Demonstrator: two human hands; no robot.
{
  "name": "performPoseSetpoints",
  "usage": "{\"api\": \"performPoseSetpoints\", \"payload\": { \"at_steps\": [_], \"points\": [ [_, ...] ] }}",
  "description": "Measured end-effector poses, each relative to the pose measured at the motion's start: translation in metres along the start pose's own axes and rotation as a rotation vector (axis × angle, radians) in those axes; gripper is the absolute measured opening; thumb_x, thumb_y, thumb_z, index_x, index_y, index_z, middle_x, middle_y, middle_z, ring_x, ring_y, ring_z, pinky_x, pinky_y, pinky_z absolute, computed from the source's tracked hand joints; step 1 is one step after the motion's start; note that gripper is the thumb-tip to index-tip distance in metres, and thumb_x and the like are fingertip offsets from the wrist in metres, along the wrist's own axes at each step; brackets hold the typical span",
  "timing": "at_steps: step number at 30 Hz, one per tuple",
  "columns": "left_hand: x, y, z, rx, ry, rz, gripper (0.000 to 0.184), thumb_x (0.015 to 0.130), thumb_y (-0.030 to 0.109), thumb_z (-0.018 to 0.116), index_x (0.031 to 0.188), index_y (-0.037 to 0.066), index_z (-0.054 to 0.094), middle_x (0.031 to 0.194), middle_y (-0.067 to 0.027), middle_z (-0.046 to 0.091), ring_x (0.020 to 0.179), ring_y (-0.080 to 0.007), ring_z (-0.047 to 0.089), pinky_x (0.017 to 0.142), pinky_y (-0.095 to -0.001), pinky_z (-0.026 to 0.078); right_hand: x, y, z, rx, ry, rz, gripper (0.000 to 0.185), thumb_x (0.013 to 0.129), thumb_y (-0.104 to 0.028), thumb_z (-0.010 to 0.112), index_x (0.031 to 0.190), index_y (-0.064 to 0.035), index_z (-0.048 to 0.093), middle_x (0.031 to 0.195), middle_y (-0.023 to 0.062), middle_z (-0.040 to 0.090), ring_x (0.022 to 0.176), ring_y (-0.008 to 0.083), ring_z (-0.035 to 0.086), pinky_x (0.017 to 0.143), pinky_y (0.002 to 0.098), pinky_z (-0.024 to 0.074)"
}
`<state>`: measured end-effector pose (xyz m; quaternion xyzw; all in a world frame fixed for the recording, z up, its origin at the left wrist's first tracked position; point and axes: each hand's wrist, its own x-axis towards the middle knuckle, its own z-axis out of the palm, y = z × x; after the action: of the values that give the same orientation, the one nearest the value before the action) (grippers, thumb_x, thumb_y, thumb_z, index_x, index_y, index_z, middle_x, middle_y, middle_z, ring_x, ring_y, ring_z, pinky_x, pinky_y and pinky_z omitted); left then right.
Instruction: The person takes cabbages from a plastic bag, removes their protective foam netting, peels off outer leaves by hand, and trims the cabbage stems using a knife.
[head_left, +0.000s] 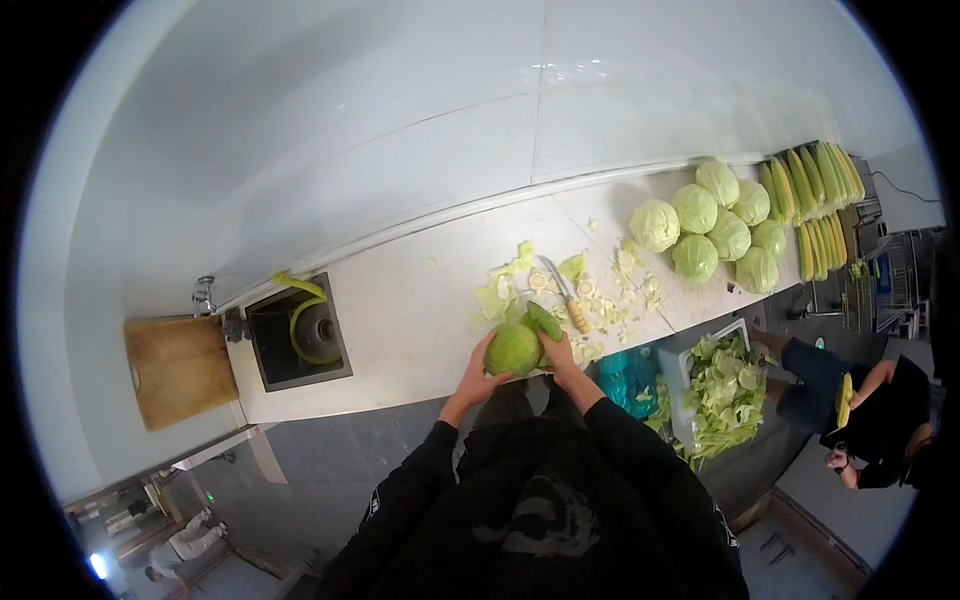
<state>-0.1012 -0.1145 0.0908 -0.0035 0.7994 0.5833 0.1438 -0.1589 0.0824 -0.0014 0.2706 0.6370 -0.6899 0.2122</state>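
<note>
Close in, at the near edge of the white counter (pixel 420 310), holding a round, bright-green cabbage (pixel 511 350): cupped on its left side with the left hand (pixel 477 368), fingers spread, and met on its right side with the right hand (pixel 560 360), by the lower end of a curled, darker-green leaf (pixel 545 320). Pinching that leaf on the right or merely pressing beside it: cannot tell, with the fingertips hidden. Best to bear the weight in the left palm and work at the leaf low, near its base, pulling slowly to avoid tearing. Turn the cabbage rather than twist the wrists, and bring it a little inward from the near edge to guard against a drop. Mind the curved metal knife with a wooden handle (pixel 577 314), lying just beyond the right hand among pale-green leaf scraps (pixel 497 300); better not to sweep the knuckles that way. Farther right, off the near edge, note a turquoise plastic bag (pixel 628 380) and a grey plastic crate (pixel 678 388) heaped with loose green leaves (pixel 722 395). Farther still, toward the back right corner, see a cluster of pale-green, round cabbages (pixel 695 208), well apart from the hands.
</note>
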Motion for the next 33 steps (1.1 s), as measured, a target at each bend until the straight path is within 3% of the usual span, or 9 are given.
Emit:
{"api": "performPoseSetpoints", "payload": {
  "at_steps": [4,7,13,16,19,25,27,29,33],
  "points": [
    [0.002,0.023,-0.021,-0.314,-0.102,-0.179,0.087,0.081,0.017,0.075,0.15,0.013,0.022,0.152,-0.0096,0.027,0.136,-0.0251,0.034,0.106,-0.0411,0.038,-0.01,-0.013,0.001,-0.197,0.083,-0.029,0.042,0.084,-0.028,0.068,0.117,-0.0054,0.056,0.108,0.0131,0.065,0.1,0.0267,0.062,0.085,0.0378,0.0472],
    [0.009,0.001,-0.031,-0.357,-0.103,-0.187,0.086,0.082,0.013,0.073,0.151,0.013,0.021,0.15,-0.0086,0.03,0.132,-0.0233,0.038,0.102,-0.0388,0.043,-0.017,-0.018,-0.004,-0.347,0.133,-0.138,0.032,0.08,-0.009,0.062,0.112,-0.0045,0.058,0.105,0.0125,0.065,0.096,0.0247,0.063,0.08,0.0349,0.0491],
    [0.015,0.019,-0.043,-0.217,-0.165,-0.208,0.088,0.083,0.014,0.073,0.152,0.013,0.018,0.148,-0.0098,0.034,0.126,-0.0225,0.044,0.097,-0.0368,0.045,-0.027,-0.015,-0.003,-0.223,0.228,-0.06,0.033,0.079,-0.005,0.058,0.112,-0.0051,0.06,0.103,0.014,0.066,0.095,0.028,0.064,0.081,0.0353,0.0493],
    [0.011,0.025,-0.041,-0.369,-0.131,-0.279,0.085,0.086,0.016,0.07,0.152,0.014,0.016,0.145,-0.0122,0.037,0.122,-0.0226,0.049,0.096,-0.0362,0.045,-0.052,-0.032,0.013,-0.427,0.397,-0.067,0.037,0.078,-0.002,0.057,0.115,-0.0048,0.059,0.1,0.0155,0.066,0.095,0.0293,0.065,0.081,0.0368,0.0495],
    [0.013,0.01,-0.042,-0.63,-0.127,-0.418,0.085,0.089,0.019,0.068,0.152,0.015,0.012,0.14,-0.014,0.042,0.119,-0.0232,0.051,0.096,-0.0364,0.046,-0.073,-0.045,0.037,0.066,0.517,0.132,0.039,0.076,0.002,0.057,0.115,-0.0037,0.059,0.099,0.0177,0.066,0.096,0.0331,0.065,0.08,0.039,0.0496],
    [0.018,0.009,-0.035,-0.751,-0.064,-0.383,0.075,0.092,0.025,0.064,0.15,0.015,0.018,0.134,-0.013,0.046,0.115,-0.0263,0.054,0.088,-0.0423,0.051,-0.079,-0.063,0.009,-0.308,0.402,-0.433,0.056,0.071,0.004,0.061,0.126,-0.0034,0.054,0.097,0.0232,0.066,0.091,0.0404,0.064,0.076,0.0438,0.0493],
    [0.027,0.014,-0.032,-0.714,-0.064,-0.371,0.066,0.093,0.029,0.061,0.146,0.014,0.024,0.133,-0.0129,0.047,0.114,-0.0279,0.054,0.085,-0.0439,0.053,-0.07,-0.056,0.006,-0.398,0.4,-0.273,0.063,0.07,0.003,0.061,0.131,-0.0047,0.052,0.094,0.0265,0.064,0.092,0.0421,0.062,0.078,0.0454,0.0484],
    [0.036,0.029,-0.021,-0.649,-0.023,-0.412,0.054,0.096,0.033,0.055,0.14,0.014,0.032,0.131,-0.0134,0.048,0.113,-0.0304,0.054,0.083,-0.0481,0.052,-0.071,-0.043,0.001,-0.4,0.584,-0.406,0.059,0.07,0.004,0.06,0.128,-0.0059,0.052,0.094,0.0265,0.064,0.092,0.0433,0.061,0.076,0.0482,0.0474],
    [0.06,0.022,-0.012,-0.817,-0.017,-0.484,0.06,0.094,0.037,0.057,0.141,0.015,0.028,0.135,-0.0138,0.044,0.116,-0.0329,0.051,0.084,-0.0557,0.049,-0.077,-0.052,-0.053,-0.138,0.707,-0.33,0.043,0.074,0.005,0.057,0.115,-0.0072,0.055,0.096,0.026,0.063,0.093,0.0445,0.06,0.076,0.0449,0.0474]
  ]
}}
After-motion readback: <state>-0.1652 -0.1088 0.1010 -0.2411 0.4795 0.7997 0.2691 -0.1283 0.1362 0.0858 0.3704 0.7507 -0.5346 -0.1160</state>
